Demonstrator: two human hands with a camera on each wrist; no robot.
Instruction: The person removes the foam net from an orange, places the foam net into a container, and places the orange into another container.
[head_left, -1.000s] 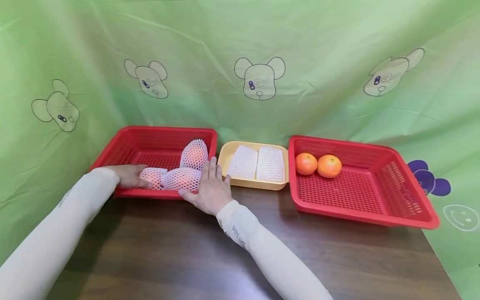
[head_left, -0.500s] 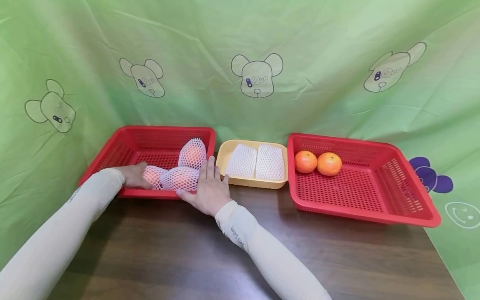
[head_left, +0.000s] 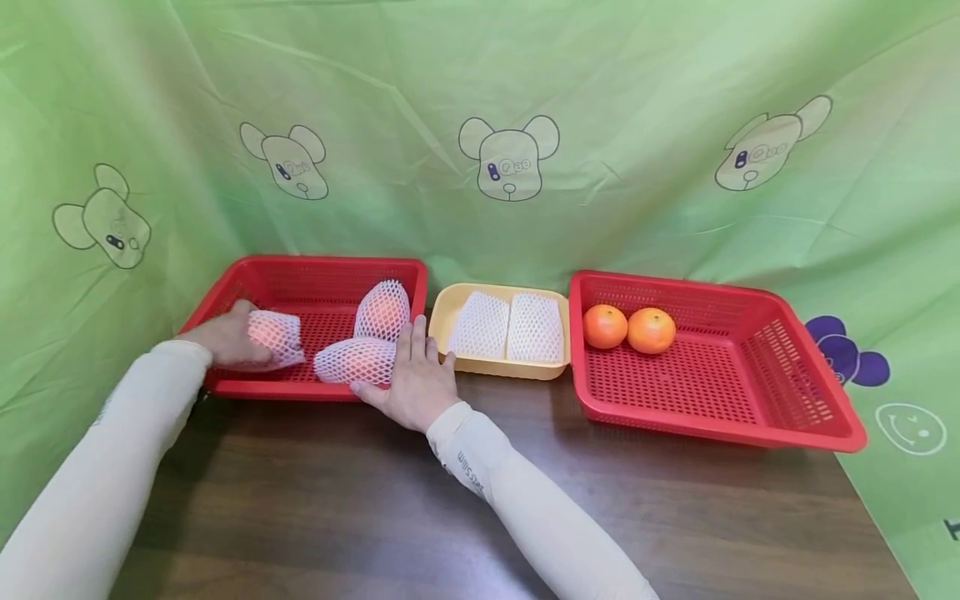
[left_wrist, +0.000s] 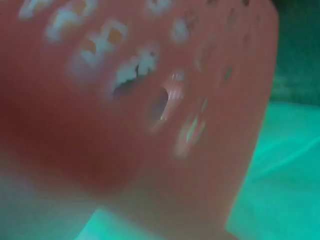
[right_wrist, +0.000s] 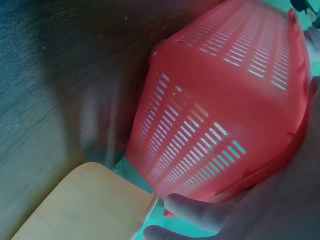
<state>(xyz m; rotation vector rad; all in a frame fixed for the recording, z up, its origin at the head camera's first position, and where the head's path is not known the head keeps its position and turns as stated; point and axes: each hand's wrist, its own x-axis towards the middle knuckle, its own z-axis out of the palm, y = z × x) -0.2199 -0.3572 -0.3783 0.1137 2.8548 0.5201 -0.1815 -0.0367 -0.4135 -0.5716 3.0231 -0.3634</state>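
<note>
In the head view my left hand [head_left: 228,337] grips a round, orange-pink fruit in a white foam net [head_left: 273,337], at the left side of the left red basket [head_left: 315,390]. My right hand [head_left: 420,379] lies over that basket's front right corner, fingers extended, thumb beside a second netted fruit [head_left: 356,360]. Partly behind that one, a third netted fruit [head_left: 382,310] leans near the right wall. In the right wrist view some fingers [right_wrist: 200,212] show beside the perforated basket wall [right_wrist: 185,135]. The left wrist view is filled by blurred red basket wall [left_wrist: 210,165]; the hand is hidden there.
A yellow tray [head_left: 495,367] with two white foam nets [head_left: 536,327] stands between the baskets. Another red basket [head_left: 720,433] on the right holds two bare orange citrus fruits [head_left: 651,331]. A green printed curtain [head_left: 390,192] hangs behind the wooden table [head_left: 450,517].
My left hand has drawn the netted fruit leftward, away from the second one, opening a gap between them. The right hand keeps its place on the basket corner.
</note>
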